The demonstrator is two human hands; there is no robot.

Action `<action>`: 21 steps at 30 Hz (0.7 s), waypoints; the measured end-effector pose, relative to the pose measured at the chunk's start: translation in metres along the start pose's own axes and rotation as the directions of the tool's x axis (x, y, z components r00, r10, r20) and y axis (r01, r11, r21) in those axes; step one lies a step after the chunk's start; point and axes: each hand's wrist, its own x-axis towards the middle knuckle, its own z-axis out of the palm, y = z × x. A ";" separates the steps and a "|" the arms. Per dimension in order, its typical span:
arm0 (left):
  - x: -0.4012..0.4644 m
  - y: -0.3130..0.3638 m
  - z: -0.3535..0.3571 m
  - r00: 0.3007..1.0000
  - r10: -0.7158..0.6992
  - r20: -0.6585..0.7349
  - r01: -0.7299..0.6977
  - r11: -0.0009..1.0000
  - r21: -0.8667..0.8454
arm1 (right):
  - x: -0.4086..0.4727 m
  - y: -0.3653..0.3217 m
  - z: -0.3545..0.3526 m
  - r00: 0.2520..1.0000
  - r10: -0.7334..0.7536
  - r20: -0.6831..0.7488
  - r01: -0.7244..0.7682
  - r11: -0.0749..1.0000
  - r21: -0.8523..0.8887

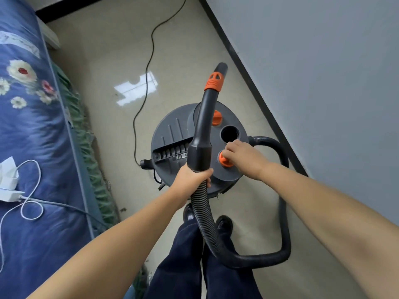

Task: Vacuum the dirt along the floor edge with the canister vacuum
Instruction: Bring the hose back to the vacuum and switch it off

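Canister vacuum [172, 134] sits on the pale floor [103, 67] right in front of the person's feet, close to the grey wall [323, 72] w/ its dark baseboard [248, 67]. Left hand [190, 180] is wrapped tight around the hose [205, 221] just below the black curved wand [204, 117], fingers curled fully round it. Right hand [241, 154] is down on the lid, fingertips pinching the near orange knob [225, 161]; a 2nd orange knob [216, 118] shows past the wand, open round port between them. Hose loops out from the canister's right side, swings along the wall & back across the dark trousers [190, 266]. Black power cord [149, 67] snakes over the floor ahead. Bed w/ blue floral quilt [32, 126] crowds the left side, white charger & cable [13, 193] lying on it. Dark specks of dirt [123, 209] sit along the bed's edge.
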 end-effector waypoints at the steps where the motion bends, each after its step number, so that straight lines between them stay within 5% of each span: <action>1: 0.000 -0.002 0.000 1.000 -0.005 -0.004 0.005 1.000 0.000 | 0.000 0.003 -0.001 0.998 -0.062 -0.012 0.062 0.998 -0.023; 5: -0.001 -0.006 0.001 1.000 -0.024 -0.018 0.024 1.000 -0.017 | 0.003 0.009 -0.003 0.987 -0.157 -0.032 0.153 0.984 -0.094; 8: -0.006 -0.005 0.007 1.000 -0.018 -0.017 0.018 1.000 -0.023 | -0.001 0.006 -0.003 0.995 -0.078 -0.069 0.076 0.997 -0.020; 12: -0.019 0.004 0.017 1.000 0.000 0.008 0.000 0.999 -0.053 | -0.026 -0.004 -0.001 0.981 0.168 -0.092 -0.137 0.951 0.279; 16: -0.042 0.027 0.023 0.991 0.023 0.135 -0.003 0.989 -0.151 | -0.053 -0.023 -0.039 0.843 0.500 -0.198 -0.219 0.656 0.722; 18: -0.054 0.040 0.020 0.972 0.039 0.230 -0.002 0.987 -0.158 | -0.057 -0.028 -0.076 0.803 0.422 -0.420 -0.090 0.784 0.614; 21: -0.073 0.058 0.009 0.926 0.037 0.375 -0.009 0.997 -0.078 | -0.050 -0.036 -0.132 0.821 -0.004 -0.570 0.041 0.998 0.053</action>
